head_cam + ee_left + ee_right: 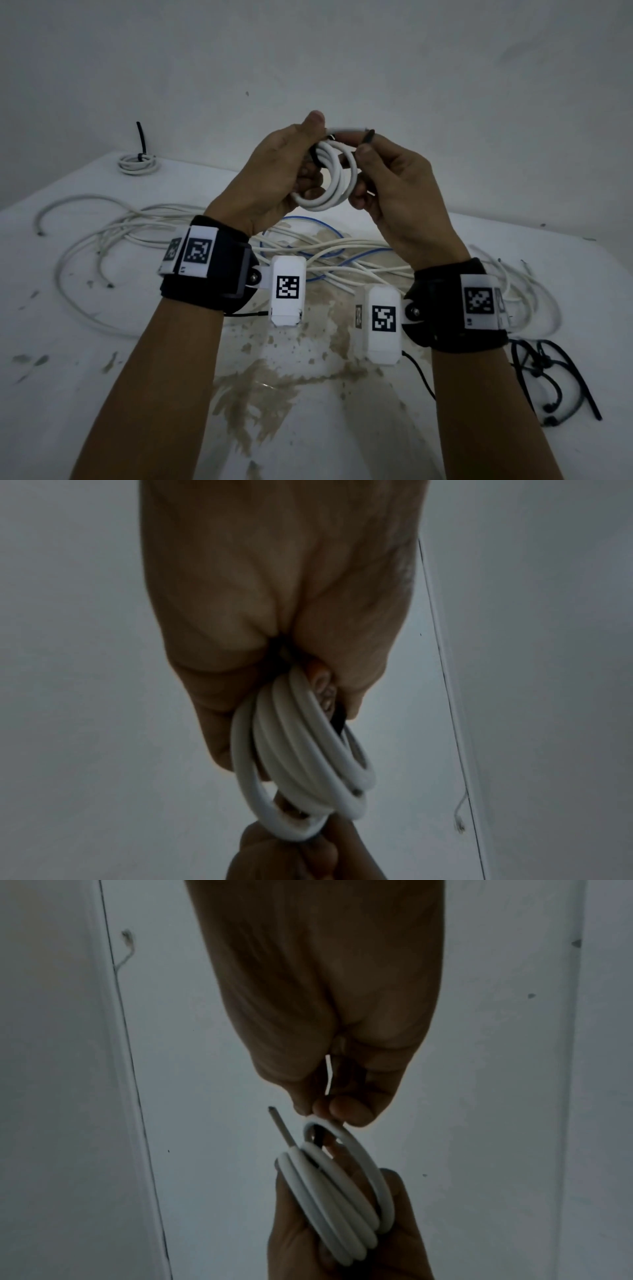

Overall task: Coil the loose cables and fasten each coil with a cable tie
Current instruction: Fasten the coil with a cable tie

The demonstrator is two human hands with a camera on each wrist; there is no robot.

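Both hands are raised above the table. My left hand point(308, 154) grips a small white cable coil point(330, 181) on its left side, thumb on top. My right hand point(363, 150) pinches a black cable tie point(368, 137) at the coil's upper right. In the left wrist view the coil point(301, 753) hangs from the curled fingers with the black tie point(339, 721) beside it. The right wrist view shows the coil point(335, 1202), a short stripped cable end point(279, 1126) sticking out, and a dark strip of tie point(319, 1138) running through the loops.
A finished white coil point(138, 163) with an upright black tie lies at the back left. Loose white cables point(147, 229) and a blue cable point(320, 226) sprawl across the stained white table point(102, 359). Spare black ties point(551, 380) lie at the right.
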